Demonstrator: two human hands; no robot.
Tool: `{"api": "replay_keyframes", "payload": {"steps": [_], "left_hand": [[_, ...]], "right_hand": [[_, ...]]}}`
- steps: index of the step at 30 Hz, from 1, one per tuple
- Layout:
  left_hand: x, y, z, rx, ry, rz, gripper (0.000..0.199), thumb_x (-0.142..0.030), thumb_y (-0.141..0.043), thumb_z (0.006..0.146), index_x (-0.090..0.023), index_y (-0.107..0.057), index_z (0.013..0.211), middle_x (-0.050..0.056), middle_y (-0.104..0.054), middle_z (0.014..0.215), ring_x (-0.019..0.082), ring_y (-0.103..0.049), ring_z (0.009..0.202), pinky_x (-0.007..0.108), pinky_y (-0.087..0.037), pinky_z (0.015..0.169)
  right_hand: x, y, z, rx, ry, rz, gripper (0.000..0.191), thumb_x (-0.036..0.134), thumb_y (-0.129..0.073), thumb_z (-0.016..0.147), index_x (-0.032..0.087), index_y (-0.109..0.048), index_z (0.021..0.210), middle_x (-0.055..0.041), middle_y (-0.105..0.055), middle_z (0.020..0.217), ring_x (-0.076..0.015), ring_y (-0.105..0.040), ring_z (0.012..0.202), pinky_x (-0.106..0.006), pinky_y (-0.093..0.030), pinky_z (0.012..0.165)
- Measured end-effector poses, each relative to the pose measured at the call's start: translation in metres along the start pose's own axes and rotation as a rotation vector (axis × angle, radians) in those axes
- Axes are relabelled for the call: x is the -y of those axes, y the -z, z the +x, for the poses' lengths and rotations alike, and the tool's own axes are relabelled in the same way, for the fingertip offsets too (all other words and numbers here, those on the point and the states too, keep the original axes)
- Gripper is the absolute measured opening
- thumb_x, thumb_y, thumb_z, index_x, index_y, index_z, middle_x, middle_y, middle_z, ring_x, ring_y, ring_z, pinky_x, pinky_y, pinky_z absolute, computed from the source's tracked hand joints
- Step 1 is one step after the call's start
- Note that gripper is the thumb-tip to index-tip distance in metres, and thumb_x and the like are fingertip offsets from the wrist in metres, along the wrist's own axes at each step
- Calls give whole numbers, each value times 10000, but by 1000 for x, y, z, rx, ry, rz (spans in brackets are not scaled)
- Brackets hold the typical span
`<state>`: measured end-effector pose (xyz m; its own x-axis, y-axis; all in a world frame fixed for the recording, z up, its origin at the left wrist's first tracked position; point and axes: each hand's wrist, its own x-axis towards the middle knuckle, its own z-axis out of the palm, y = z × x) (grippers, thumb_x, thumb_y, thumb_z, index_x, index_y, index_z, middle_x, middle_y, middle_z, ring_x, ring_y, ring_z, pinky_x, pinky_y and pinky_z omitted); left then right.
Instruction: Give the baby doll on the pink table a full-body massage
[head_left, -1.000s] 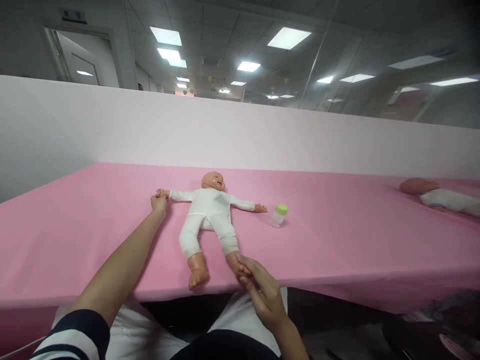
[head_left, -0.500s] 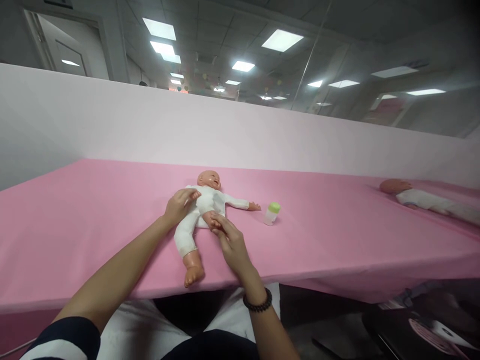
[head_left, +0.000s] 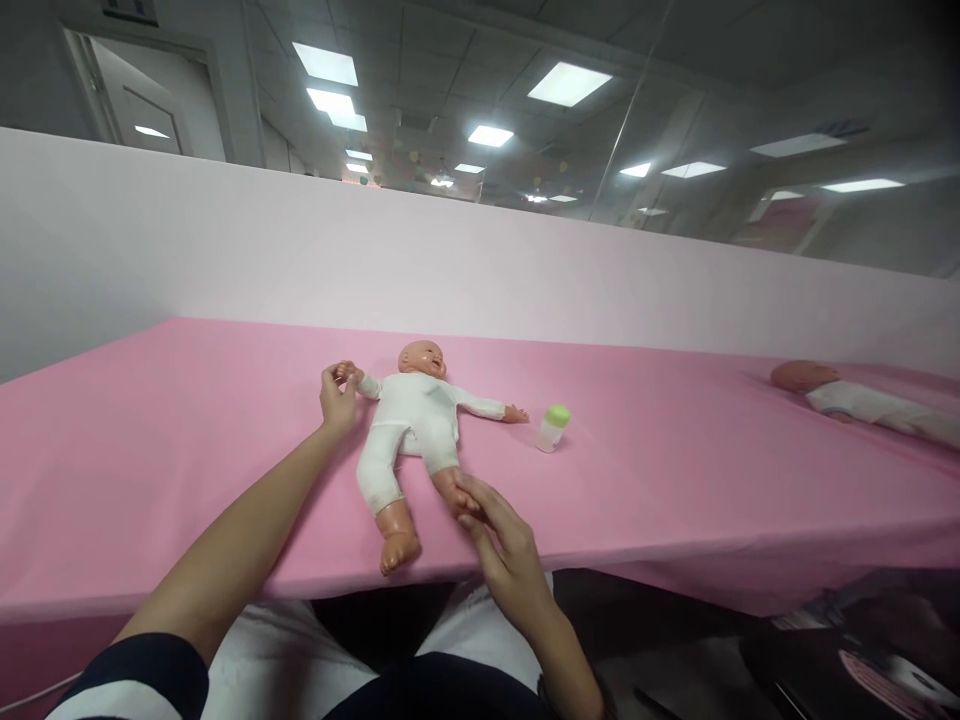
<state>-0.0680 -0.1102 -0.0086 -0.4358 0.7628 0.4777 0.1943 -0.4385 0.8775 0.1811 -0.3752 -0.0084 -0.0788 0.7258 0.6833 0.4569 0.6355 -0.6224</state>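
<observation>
A baby doll [head_left: 415, 405] in a white cloth suit lies on its back on the pink-covered table [head_left: 660, 450], head toward the wall. My left hand [head_left: 339, 398] is closed around the doll's hand on the left side, with that arm stretched outward. My right hand [head_left: 504, 535] grips the doll's foot on the right, its leg lying nearly straight. The doll's other foot rests near the table's front edge, and its other arm reaches out to the right. Close to those fingers stands a small clear bottle [head_left: 553, 430] with a green cap.
Another doll [head_left: 862, 398] in pale clothing lies at the far right of the table. A low white wall [head_left: 480, 260] runs along the back, with glass above it. Dark objects, partly blurred, sit below the table at the lower right.
My left hand has drawn the doll's arm from over its chest out to the left. My right hand has pulled the bent leg down and to the right, straightening it.
</observation>
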Motion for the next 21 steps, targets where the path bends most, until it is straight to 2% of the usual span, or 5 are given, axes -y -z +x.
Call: {"api": "replay_keyframes", "payload": {"steps": [5, 11, 13, 16, 21], "left_hand": [[19, 10, 25, -141, 420, -109, 159, -129, -619, 845, -211, -537, 955, 39, -651, 956, 172, -683, 909, 339, -562, 876], [23, 16, 33, -168, 524, -139, 104, -106, -597, 833, -191, -539, 841, 45, -626, 833, 202, -696, 844, 357, -592, 803], [16, 14, 27, -182, 441, -148, 139, -142, -611, 860, -202, -533, 957, 65, -653, 1015, 190, -694, 955, 329, -592, 827], [-1, 7, 10, -111, 109, -77, 261, -239, -648, 894, -228, -516, 1119, 83, -635, 1212, 196, -659, 1086, 333, -581, 872], [-20, -1, -22, 302, -456, 166, 261, -329, -586, 953, -234, -583, 1195, 95, -669, 1173, 237, -645, 1077, 390, -555, 903]], "right_hand": [[-3, 8, -37, 39, -15, -68, 430, 174, -547, 1000, 271, -603, 1415, -92, -671, 1364, -235, -650, 1268, -390, -565, 1071], [-9, 1, -44, -20, -14, -81, 409, 174, -551, 994, 264, -632, 1384, -97, -695, 1323, -249, -676, 1227, -405, -589, 1039], [-6, 1, -36, -28, -15, -58, 396, 188, -550, 999, 262, -629, 1380, -99, -689, 1331, -246, -671, 1233, -405, -585, 1043], [0, 1, -12, -95, -18, -11, 391, 204, -533, 1013, 263, -608, 1392, -100, -665, 1362, -234, -642, 1267, -400, -560, 1071], [-4, -11, 41, -81, -10, 83, 356, 251, -548, 1011, 253, -630, 1358, -94, -677, 1332, -226, -649, 1233, -400, -546, 1074]]}}
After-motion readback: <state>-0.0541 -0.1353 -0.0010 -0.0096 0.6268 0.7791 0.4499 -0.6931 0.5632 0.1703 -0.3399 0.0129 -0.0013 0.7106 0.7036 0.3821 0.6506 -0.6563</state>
